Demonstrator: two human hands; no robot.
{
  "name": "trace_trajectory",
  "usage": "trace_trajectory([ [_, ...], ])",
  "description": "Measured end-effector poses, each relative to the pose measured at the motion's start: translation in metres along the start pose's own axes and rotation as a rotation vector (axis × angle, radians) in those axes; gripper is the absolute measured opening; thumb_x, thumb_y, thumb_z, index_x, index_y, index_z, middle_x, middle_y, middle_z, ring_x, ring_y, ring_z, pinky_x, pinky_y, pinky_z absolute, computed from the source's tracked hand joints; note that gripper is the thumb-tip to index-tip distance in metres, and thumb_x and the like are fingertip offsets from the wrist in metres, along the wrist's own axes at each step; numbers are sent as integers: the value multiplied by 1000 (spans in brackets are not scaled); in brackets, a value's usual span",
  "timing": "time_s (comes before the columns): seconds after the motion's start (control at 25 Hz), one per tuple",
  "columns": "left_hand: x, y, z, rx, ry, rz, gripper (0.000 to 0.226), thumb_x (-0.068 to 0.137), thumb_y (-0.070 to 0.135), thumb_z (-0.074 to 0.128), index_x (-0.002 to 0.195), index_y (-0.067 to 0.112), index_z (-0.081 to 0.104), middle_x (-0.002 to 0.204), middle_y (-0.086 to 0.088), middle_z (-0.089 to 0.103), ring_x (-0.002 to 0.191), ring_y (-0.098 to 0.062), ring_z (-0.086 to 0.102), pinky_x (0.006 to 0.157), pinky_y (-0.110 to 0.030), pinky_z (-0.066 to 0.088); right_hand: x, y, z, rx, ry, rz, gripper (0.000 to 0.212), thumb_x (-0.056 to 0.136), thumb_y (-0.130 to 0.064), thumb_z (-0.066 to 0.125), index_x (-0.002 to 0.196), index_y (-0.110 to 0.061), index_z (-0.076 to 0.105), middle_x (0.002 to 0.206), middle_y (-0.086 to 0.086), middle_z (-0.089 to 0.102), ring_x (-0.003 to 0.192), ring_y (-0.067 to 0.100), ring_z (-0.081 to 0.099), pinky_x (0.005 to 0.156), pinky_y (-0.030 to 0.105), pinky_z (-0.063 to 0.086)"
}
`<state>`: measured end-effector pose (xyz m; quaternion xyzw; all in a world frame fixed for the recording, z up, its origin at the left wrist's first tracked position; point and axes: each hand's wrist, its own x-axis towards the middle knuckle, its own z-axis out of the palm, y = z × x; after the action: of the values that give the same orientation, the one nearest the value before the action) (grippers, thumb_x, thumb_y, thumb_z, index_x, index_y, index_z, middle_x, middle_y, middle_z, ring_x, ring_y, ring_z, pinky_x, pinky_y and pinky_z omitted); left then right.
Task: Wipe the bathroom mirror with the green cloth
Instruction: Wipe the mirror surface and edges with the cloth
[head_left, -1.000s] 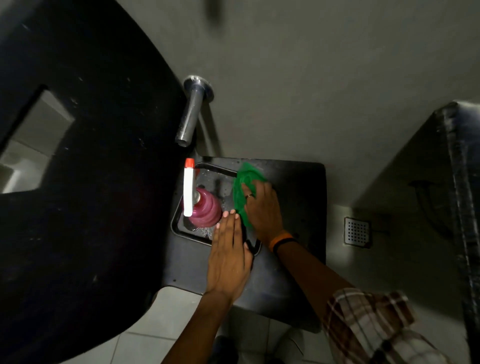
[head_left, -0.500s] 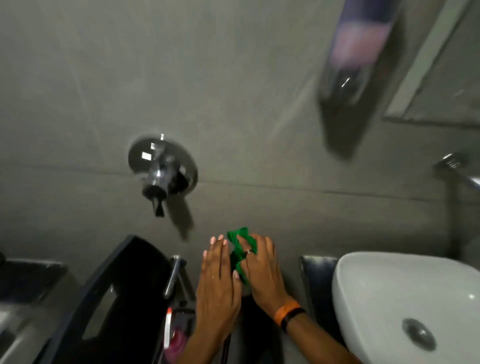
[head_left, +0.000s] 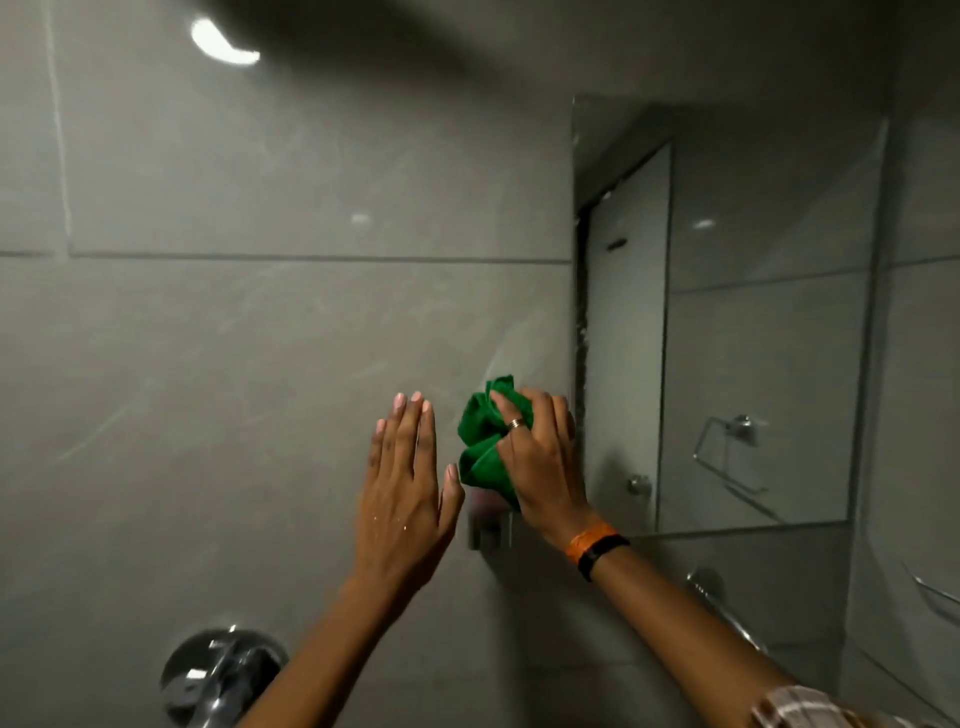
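A crumpled green cloth is bunched in my right hand, which wears a ring and an orange and black wristband. The hand is raised in front of the grey tiled wall, just left of the mirror's left edge. The bathroom mirror hangs on the right half of the wall and reflects a door and a towel holder. My left hand is held flat beside the cloth, fingers straight and close together, holding nothing, with water drops on its back.
A chrome wall valve sticks out at the lower left. A small chrome fitting is on the wall under my right hand. A chrome tap shows at the lower right below the mirror.
The view swung up from the black basin and white sink to the wall and mirror. Both hands rose, and the right hand carried the cloth up and right toward the mirror's edge.
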<state>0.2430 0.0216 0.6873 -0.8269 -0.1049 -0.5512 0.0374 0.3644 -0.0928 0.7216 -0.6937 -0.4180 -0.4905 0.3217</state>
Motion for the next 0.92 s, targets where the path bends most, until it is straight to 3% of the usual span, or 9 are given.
trace_trajectory([
  [0.16,92,3,-2,44,96,110,67,101,35,32,156,-3,23,165,-21,24,156,-29,12,127,-46,13,88,29,-20,-158,242,-89,45,88,-8,45,128,-1,65,118,25,66,100,41,64,84,44,57],
  [0.4,193,9,4,58,185,228,68,101,35,32,157,-2,21,165,-22,22,156,-30,11,127,-48,14,199,63,-48,-236,392,-53,50,94,-14,35,137,-2,58,130,27,60,115,44,57,94,47,50],
  [0.52,227,12,11,76,229,270,69,102,36,33,157,-1,18,167,-20,18,156,-29,7,128,-45,10,253,81,-58,-308,614,-72,47,94,-11,39,135,-7,61,130,23,63,114,38,57,89,42,49],
  [0.6,244,14,16,76,274,268,68,102,37,32,157,-1,19,166,-20,20,156,-29,9,128,-46,12,282,93,-58,-339,791,-50,47,93,-8,47,138,-13,61,135,18,63,122,31,48,94,41,46],
  [0.64,251,15,20,69,293,260,69,102,37,31,157,-1,20,166,-20,21,156,-29,10,127,-47,13,290,101,-53,-345,798,-32,49,94,-12,48,142,-16,57,142,17,58,132,30,41,102,44,43],
  [0.68,256,16,24,66,302,253,69,102,38,30,157,-1,20,166,-20,21,156,-29,10,127,-47,14,292,108,-44,-344,704,-13,51,97,-19,47,148,-19,49,153,16,49,143,31,33,113,49,36],
  [0.8,267,20,43,98,283,261,70,102,41,27,157,-1,18,167,-20,18,156,-29,7,128,-46,10,275,131,0,-351,279,20,65,100,-41,38,160,-25,20,170,9,15,158,29,7,124,64,9],
  [0.92,277,20,58,118,263,256,72,101,43,23,157,0,17,167,-20,16,156,-29,6,128,-45,6,270,145,16,-297,279,-21,69,96,-49,28,160,-23,19,170,9,15,158,29,8,126,63,3],
])
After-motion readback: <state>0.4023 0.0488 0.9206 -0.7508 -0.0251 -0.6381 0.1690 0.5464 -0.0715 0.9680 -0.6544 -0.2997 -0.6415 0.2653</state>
